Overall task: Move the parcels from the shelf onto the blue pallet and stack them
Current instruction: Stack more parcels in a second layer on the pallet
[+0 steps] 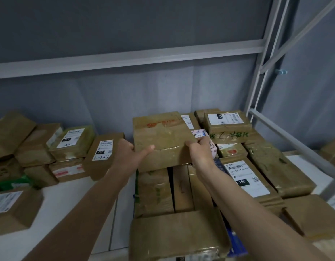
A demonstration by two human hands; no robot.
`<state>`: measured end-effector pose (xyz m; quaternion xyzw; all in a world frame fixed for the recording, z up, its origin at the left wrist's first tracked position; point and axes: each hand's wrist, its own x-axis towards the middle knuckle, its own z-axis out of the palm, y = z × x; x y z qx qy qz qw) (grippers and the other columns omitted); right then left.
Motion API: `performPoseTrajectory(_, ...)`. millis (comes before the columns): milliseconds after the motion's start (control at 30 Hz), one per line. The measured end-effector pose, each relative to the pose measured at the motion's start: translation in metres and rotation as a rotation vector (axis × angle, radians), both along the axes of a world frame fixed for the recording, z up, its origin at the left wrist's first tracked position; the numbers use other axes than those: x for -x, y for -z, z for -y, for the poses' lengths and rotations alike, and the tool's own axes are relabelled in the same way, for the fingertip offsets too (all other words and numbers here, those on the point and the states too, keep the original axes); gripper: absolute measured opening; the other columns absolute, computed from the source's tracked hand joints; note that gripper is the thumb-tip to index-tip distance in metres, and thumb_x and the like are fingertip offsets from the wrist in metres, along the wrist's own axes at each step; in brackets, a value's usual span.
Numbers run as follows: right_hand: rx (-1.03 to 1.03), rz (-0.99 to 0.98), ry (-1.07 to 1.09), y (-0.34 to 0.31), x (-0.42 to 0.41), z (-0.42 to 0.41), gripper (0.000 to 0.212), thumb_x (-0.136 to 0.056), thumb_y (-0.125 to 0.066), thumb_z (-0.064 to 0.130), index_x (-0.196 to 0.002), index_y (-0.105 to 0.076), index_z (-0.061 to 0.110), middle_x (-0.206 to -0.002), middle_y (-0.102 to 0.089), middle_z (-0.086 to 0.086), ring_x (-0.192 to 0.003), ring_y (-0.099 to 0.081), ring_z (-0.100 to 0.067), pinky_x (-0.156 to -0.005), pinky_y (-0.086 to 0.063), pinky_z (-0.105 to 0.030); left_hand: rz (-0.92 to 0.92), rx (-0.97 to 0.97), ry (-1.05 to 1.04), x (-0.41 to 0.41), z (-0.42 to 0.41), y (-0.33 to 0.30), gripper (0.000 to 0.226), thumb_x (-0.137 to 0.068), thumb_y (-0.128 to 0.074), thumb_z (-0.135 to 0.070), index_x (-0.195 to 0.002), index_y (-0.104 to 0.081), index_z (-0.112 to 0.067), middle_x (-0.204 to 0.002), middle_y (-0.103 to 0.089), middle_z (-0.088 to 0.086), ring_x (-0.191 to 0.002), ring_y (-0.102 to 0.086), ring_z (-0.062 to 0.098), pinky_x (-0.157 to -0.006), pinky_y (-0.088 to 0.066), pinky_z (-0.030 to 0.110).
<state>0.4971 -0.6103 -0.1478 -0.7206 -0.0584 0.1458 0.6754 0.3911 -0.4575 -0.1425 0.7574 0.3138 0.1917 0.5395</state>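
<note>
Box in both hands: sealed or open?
Sealed: the taped parcel has glossy tape over its closed flaps; left hand and right hand grip its sides.

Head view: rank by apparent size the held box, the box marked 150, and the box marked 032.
1. Held box, gripped by left hand and right hand.
2. 150 box, nearly alike and nearer, so unsure.
3. 032 box.

— How many hands are in view?
— Two: the left hand (132, 153) and the right hand (199, 149), both on one taped parcel (163, 140).
— And cardboard parcels on the shelf (69, 200)?
— Roughly nine in the left group (72, 142) and about a dozen in the right pile (253, 172); the exact count cannot be told, since some hide others.
— Any not brown?
— One pink packet (200, 133).
</note>
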Motion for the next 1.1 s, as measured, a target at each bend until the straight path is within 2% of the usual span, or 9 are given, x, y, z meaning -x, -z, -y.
performPoseTrajectory(133, -0.034, 0.031, 0.043, -0.002, 0.006, 0.014, 0.026, -0.094, -0.046, 0.014, -0.119, -0.038, 0.015, -0.092, -0.047, 0.007, -0.083, -0.047, -0.008, -0.063, -0.036, -0.023, 0.06, 0.056, 0.041, -0.008, 0.007, -0.004, 0.065, -0.071, -0.082, -0.037, -0.118, -0.043, -0.015, -0.116, -0.057, 0.001, -0.102, -0.06, 0.017, -0.084, -0.053, 0.039)
performPoseTrajectory(233, -0.005, 0.085, 0.118, -0.008, 0.004, 0.032, 0.038, -0.094, -0.046, 0.019, -0.131, -0.041, 0.018, -0.112, -0.052, 0.001, -0.101, -0.049, -0.016, -0.077, -0.04, -0.029, 0.092, 0.105, 0.117, -0.022, 0.022, -0.007, 0.072, -0.071, -0.082, -0.039, -0.131, -0.046, -0.023, -0.122, -0.06, -0.007, -0.107, -0.06, 0.015, -0.094, -0.051, 0.042)
performPoseTrajectory(367, 0.006, 0.154, 0.294, -0.013, -0.013, 0.068, 0.035, -0.093, -0.05, 0.023, -0.127, -0.046, 0.017, -0.118, -0.053, -0.001, -0.106, -0.051, -0.02, -0.088, -0.042, -0.034, 0.118, 0.141, 0.226, -0.041, 0.059, -0.003, 0.062, -0.075, -0.077, -0.044, -0.128, -0.052, -0.028, -0.12, -0.062, -0.01, -0.108, -0.061, 0.014, -0.096, -0.05, 0.042)
performPoseTrajectory(467, 0.026, 0.158, 0.413, -0.012, -0.026, 0.107, 0.033, -0.09, -0.055, 0.027, -0.12, -0.05, 0.015, -0.115, -0.057, -0.008, -0.105, -0.056, -0.025, -0.096, -0.046, -0.044, 0.142, 0.209, 0.285, -0.054, 0.102, 0.001, 0.059, -0.079, -0.074, -0.04, -0.131, -0.048, -0.03, -0.125, -0.058, -0.01, -0.112, -0.057, 0.013, -0.097, -0.049, 0.04)
performPoseTrajectory(600, 0.034, 0.153, 0.497, -0.01, -0.044, 0.166, 0.02, -0.092, -0.055, 0.025, -0.109, -0.049, 0.017, -0.085, -0.05, 0.005, -0.075, -0.049, -0.009, -0.079, -0.041, -0.035, 0.094, 0.199, 0.361, -0.072, 0.158, 0.007, 0.065, -0.081, -0.072, -0.042, -0.138, -0.043, -0.028, -0.13, -0.055, -0.01, -0.115, -0.053, 0.013, -0.1, -0.046, 0.039)
performPoseTrajectory(700, 0.062, 0.132, 0.527, -0.003, -0.058, 0.204, 0.016, -0.092, -0.054, 0.025, -0.105, -0.048, 0.018, -0.091, -0.051, 0.001, -0.077, -0.048, -0.013, -0.075, -0.036, -0.032, 0.037, 0.198, 0.399, -0.085, 0.195, 0.01, 0.067, -0.085, -0.069, -0.041, -0.142, -0.038, -0.027, -0.136, -0.05, -0.007, -0.117, -0.052, 0.014, -0.098, -0.046, 0.035)
performPoseTrajectory(833, 0.127, 0.084, 0.511, 0.014, -0.078, 0.238, 0.019, -0.092, -0.055, 0.025, -0.107, -0.051, 0.014, -0.101, -0.052, -0.004, -0.091, -0.049, -0.022, -0.076, -0.035, -0.033, -0.062, 0.192, 0.425, -0.098, 0.23, 0.017, 0.061, -0.089, -0.065, -0.039, -0.141, -0.038, -0.023, -0.134, -0.048, -0.006, -0.104, -0.047, 0.008, -0.082, -0.041, 0.026)
performPoseTrajectory(967, 0.144, 0.037, 0.409, 0.035, -0.092, 0.251, 0.028, -0.092, -0.054, 0.023, -0.116, -0.054, 0.008, -0.105, -0.055, -0.008, -0.094, -0.05, -0.023, -0.077, -0.036, -0.032, -0.112, 0.189, 0.393, -0.107, 0.243, 0.033, 0.045, -0.087, -0.067, -0.036, -0.127, -0.049, -0.023, -0.124, -0.056, -0.006, -0.102, -0.056, 0.011, -0.079, -0.046, 0.027)
performPoseTrajectory(1100, 0.185, -0.01, 0.317, 0.047, -0.102, 0.255, 0.029, -0.095, -0.05, 0.028, -0.12, -0.052, 0.013, -0.108, -0.054, -0.004, -0.098, -0.048, -0.022, -0.097, -0.04, -0.047, -0.122, 0.153, 0.333, -0.116, 0.246, 0.039, 0.047, -0.087, -0.068, -0.033, -0.129, -0.048, -0.021, -0.122, -0.057, -0.006, -0.102, -0.056, 0.012, -0.085, -0.049, 0.029)
